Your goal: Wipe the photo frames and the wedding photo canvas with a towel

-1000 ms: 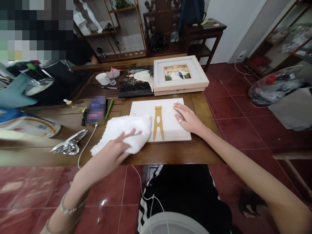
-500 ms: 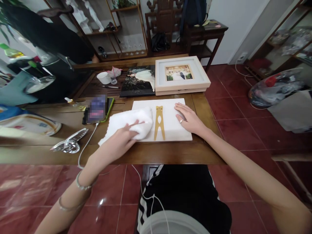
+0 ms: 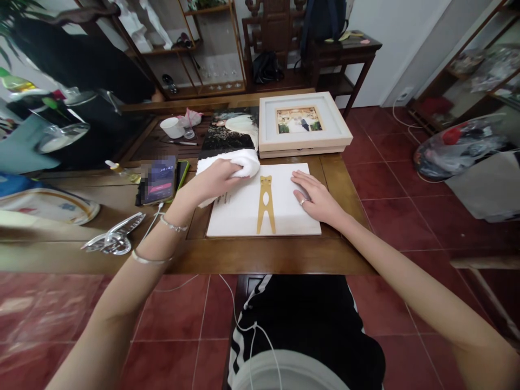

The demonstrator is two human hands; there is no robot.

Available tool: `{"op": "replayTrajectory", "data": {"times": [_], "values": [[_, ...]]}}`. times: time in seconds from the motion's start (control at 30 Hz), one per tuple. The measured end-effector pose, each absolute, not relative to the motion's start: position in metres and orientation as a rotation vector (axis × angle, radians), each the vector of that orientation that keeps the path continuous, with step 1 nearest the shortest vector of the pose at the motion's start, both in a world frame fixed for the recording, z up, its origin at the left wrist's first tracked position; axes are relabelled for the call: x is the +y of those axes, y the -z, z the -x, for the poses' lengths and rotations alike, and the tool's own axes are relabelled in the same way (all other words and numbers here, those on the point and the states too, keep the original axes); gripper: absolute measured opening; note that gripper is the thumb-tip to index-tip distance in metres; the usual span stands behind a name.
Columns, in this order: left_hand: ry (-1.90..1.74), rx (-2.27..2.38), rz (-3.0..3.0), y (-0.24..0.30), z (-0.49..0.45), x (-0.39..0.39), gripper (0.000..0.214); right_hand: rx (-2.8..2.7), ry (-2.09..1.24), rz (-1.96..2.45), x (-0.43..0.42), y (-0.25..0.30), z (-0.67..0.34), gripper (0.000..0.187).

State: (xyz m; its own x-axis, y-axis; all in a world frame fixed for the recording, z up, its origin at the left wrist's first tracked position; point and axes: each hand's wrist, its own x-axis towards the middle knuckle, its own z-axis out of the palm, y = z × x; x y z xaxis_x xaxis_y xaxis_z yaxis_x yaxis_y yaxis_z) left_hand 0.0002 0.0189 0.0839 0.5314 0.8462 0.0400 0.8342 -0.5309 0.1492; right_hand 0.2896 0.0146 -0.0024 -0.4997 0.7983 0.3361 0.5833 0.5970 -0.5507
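A white board [image 3: 244, 216] with a gold figure [image 3: 266, 206] in its middle lies flat on the wooden table. My left hand [image 3: 217, 179] is closed on a white cloth [image 3: 246, 162] at the board's far left corner; part of the cloth hangs over the board's edge. Some dark print shows on the board just below that hand. On the right side of the board, my right hand [image 3: 314, 197] rests flat with its fingers stretched out, holding nothing. A ring sits on one of its fingers.
Behind the board stand a framed picture box [image 3: 304, 146] and a dark photo panel [image 3: 227, 132]. To the left lie a phone [image 3: 162, 179] with a white cable, a clear hair clip [image 3: 116, 235], a dropper bottle [image 3: 124, 172] and a white cup [image 3: 173, 128].
My left hand has moved the cloth away from me, from the board's near left part to its far left corner, uncovering dark print. My right hand has stayed in place.
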Motion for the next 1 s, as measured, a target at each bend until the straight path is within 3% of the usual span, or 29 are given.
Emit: {"op": "replayTrajectory", "data": {"times": [0.47,0.87,1.0], "values": [[-0.114,1.222,-2.736,-0.081,-0.063,0.011,0.020,-2.265,-0.478,1.078,0.016,0.002,-0.290,0.044],[0.057,1.068,-2.983,-0.076,-0.082,-0.105,0.018,-2.276,-0.498,1.058,0.019,0.005,-0.291,0.045],[0.097,1.024,-2.971,-0.077,-0.078,-0.111,0.015,-2.284,-0.495,1.064,0.018,0.004,-0.291,0.044]]}}
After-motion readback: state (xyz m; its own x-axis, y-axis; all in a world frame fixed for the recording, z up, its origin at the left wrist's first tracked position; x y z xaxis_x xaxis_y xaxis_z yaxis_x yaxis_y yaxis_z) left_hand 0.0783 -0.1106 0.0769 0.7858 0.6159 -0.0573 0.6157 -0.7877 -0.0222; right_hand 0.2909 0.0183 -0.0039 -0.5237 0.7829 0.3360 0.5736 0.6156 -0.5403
